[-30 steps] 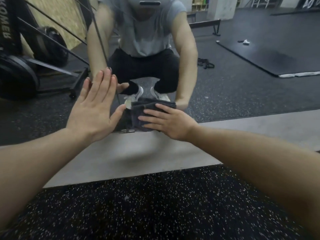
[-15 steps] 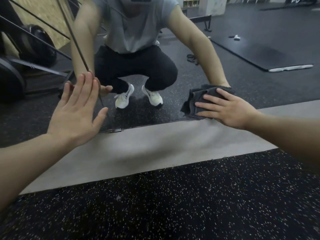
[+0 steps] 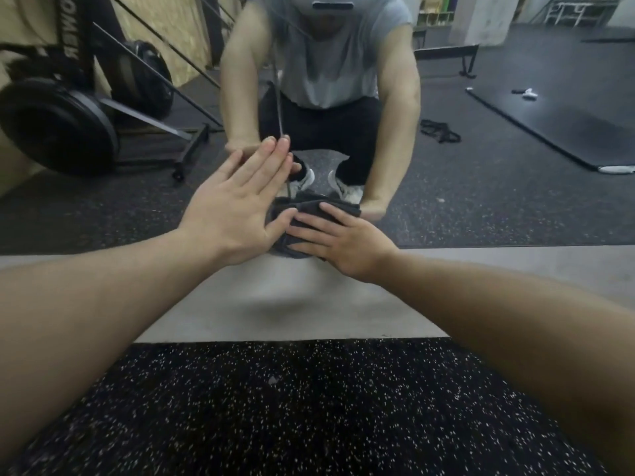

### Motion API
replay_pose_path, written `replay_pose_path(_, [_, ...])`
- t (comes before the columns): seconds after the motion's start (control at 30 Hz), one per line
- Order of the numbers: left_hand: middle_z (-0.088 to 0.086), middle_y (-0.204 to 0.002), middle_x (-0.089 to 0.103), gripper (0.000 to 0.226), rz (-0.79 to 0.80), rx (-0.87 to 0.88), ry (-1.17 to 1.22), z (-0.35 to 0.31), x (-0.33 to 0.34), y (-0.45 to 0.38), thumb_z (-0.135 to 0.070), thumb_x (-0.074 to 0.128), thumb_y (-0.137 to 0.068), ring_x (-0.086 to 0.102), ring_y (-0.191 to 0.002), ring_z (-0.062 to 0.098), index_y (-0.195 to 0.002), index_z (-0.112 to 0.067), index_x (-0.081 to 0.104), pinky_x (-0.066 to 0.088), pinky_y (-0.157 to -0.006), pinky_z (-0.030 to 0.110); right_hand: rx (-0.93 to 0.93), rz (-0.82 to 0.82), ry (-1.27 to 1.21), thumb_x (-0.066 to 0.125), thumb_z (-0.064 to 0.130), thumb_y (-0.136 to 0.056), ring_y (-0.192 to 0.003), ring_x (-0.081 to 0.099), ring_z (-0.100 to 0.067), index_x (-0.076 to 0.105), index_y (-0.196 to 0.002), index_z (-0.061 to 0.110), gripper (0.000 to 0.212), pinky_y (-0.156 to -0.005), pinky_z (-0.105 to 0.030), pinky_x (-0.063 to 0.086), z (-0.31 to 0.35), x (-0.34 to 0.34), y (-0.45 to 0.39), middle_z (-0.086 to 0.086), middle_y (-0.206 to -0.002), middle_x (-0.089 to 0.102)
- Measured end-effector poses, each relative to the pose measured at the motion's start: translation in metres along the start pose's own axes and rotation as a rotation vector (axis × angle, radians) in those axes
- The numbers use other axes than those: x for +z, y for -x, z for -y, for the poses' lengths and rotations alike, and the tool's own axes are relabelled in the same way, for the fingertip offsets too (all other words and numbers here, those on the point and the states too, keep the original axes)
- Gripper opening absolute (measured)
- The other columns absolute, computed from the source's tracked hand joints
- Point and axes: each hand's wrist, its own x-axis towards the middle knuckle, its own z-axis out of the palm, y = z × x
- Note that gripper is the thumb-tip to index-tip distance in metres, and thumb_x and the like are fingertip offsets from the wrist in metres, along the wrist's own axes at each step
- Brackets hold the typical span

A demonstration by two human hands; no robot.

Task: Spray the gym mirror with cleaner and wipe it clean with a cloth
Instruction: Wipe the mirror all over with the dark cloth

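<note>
Head view looks down a pair of bare forearms to the bottom edge of a large wall-mounted gym mirror [image 3: 515, 187], where the wiping step appears to be in hand. The right hand [image 3: 338, 240] lies flat with straight, spread fingers, pressing a folded dark grey cloth [image 3: 309, 209] against the glass just above the mirror's lower edge; it presses rather than grips. The left hand [image 3: 237, 207] is also flat and open, fingers together and pointing up, palm against the glass just beside the cloth, its thumb touching the cloth's left edge; it holds nothing and seems to serve as a brace. No spray bottle shows anywhere (so spraying is probably done for this patch, though that is only a judgement). The next move likely calls for steady flat pressure while sliding the cloth sideways along the lower strip, keeping it off the pale grey band of wall [image 3: 481, 269] beneath the glass. Below that band runs black rubber flooring flecked with white [image 3: 309, 407]. Reflected in the mirror are the crouching person in a grey sleeveless shirt and dark trousers, black weight plates on a rack [image 3: 58, 128] at left, a black exercise mat [image 3: 567, 118] at right, and a tangle of dark cord [image 3: 439, 131] on the floor.
</note>
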Motion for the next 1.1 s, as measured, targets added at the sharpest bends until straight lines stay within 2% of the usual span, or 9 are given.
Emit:
replay_pose_path(0.2, [0.0,-0.17,0.003,0.078,0.066,0.015,-0.036,0.013,-0.018,0.006,-0.059,0.009,-0.098,0.001,-0.157,0.012,-0.163,-0.015,0.014,0.007,-0.127,0.048,-0.037,0.093,-0.002,0.018,0.036,-0.103,-0.158,-0.006,-0.024,0.005,-0.163,0.027,0.062,-0.117,-0.05,-0.025,-0.024,-0.026,-0.01,0.001,-0.162,-0.019])
replay_pose_path(0.27, [0.001,-0.17,0.007,0.077,0.054,-0.001,-0.053,0.022,-0.024,0.009,-0.058,0.012,-0.099,0.003,-0.157,0.014,-0.162,-0.015,0.017,0.007,-0.127,0.05,0.022,0.039,-0.049,0.021,0.036,-0.101,-0.158,0.004,-0.024,0.018,-0.162,0.026,0.062,-0.122,-0.047,-0.018,-0.044,-0.038,-0.015,0.002,-0.165,-0.006])
replay_pose_path(0.37, [0.0,-0.17,0.005,0.074,0.052,-0.053,-0.087,0.044,-0.035,0.01,-0.058,0.016,-0.101,0.0,-0.157,0.015,-0.163,-0.016,0.017,0.006,-0.127,0.052,0.099,-0.037,-0.077,0.022,0.034,-0.094,-0.154,0.025,-0.025,0.045,-0.153,0.025,0.065,-0.126,-0.046,-0.005,-0.068,-0.053,-0.019,0.001,-0.166,0.028])
replay_pose_path(0.43, [-0.002,-0.17,-0.001,0.074,0.066,-0.078,-0.099,0.057,-0.044,0.01,-0.06,0.013,-0.102,-0.007,-0.157,0.014,-0.163,-0.019,0.013,0.003,-0.127,0.052,0.111,-0.071,-0.093,0.025,0.032,-0.093,-0.153,0.027,-0.027,0.052,-0.149,0.023,0.063,-0.126,-0.046,-0.003,-0.08,-0.059,-0.019,0.0,-0.162,0.038])
replay_pose_path(0.6, [-0.005,-0.169,-0.009,0.073,0.093,-0.113,-0.101,0.074,-0.059,0.013,-0.061,0.01,-0.1,-0.013,-0.156,0.013,-0.162,-0.023,0.006,0.0,-0.127,0.051,0.206,-0.203,-0.108,0.039,0.033,-0.098,-0.153,0.02,-0.027,0.044,-0.154,0.025,0.057,-0.127,-0.047,0.002,-0.108,-0.066,-0.021,-0.001,-0.165,0.033])
replay_pose_path(0.77, [-0.008,-0.167,-0.02,0.076,0.173,-0.212,-0.117,0.084,-0.067,0.018,-0.061,0.009,-0.097,-0.016,-0.156,0.015,-0.163,-0.026,0.0,0.003,-0.126,0.055,0.283,-0.248,-0.162,0.035,0.036,-0.1,-0.156,0.016,-0.027,0.04,-0.157,0.025,0.058,-0.127,-0.05,0.001,-0.106,-0.066,-0.031,-0.001,-0.167,0.027])
replay_pose_path(0.93, [-0.013,-0.157,-0.039,0.076,0.244,-0.269,-0.17,0.085,-0.075,0.017,-0.063,0.002,-0.093,-0.034,-0.147,0.008,-0.161,-0.03,-0.009,-0.003,-0.126,0.055,0.35,-0.303,-0.227,0.051,0.036,-0.098,-0.157,0.013,-0.026,0.036,-0.158,0.027,0.062,-0.127,-0.051,-0.004,-0.093,-0.066,-0.043,0.0,-0.17,0.021])
replay_pose_path(1.0, [-0.012,-0.158,-0.036,0.076,0.248,-0.271,-0.182,0.085,-0.074,0.017,-0.063,0.002,-0.094,-0.037,-0.145,0.007,-0.162,-0.029,-0.007,-0.003,-0.125,0.055,0.363,-0.345,-0.244,0.054,0.035,-0.097,-0.157,0.012,-0.027,0.037,-0.158,0.026,0.063,-0.127,-0.051,-0.005,-0.09,-0.067,-0.05,-0.001,-0.17,0.02])
replay_pose_path(1.1, [-0.012,-0.161,-0.028,0.074,0.216,-0.232,-0.176,0.089,-0.069,0.021,-0.061,0.007,-0.096,-0.024,-0.15,0.008,-0.161,-0.029,-0.005,0.0,-0.126,0.055,0.379,-0.384,-0.239,0.055,0.036,-0.098,-0.157,0.011,-0.027,0.036,-0.158,0.026,0.064,-0.127,-0.053,-0.005,-0.086,-0.066,-0.059,-0.002,-0.17,0.018])
